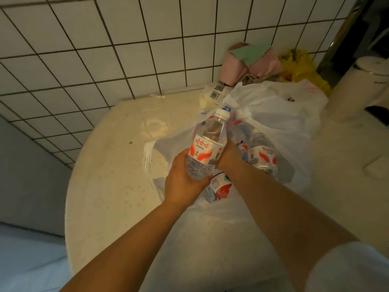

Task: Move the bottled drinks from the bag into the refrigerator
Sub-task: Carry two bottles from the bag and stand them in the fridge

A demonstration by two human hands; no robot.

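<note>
A clear water bottle [207,142] with a red-and-white label and white cap is held upright over a white plastic bag [280,114]. My left hand [182,184] grips its lower half. My right hand [228,155] reaches into the bag behind the bottle; its fingers are hidden, so I cannot tell what they touch. Inside the bag lie more bottles: one [262,154] to the right and another [222,186] below my wrists. The refrigerator is out of sight.
The bag sits on a pale rounded countertop [117,175] against a white tiled wall [105,49]. Behind the bag are pink and green cloth [250,60], a yellow bag [299,66] and a white packet [212,95]. A cream kettle [362,89] stands at right.
</note>
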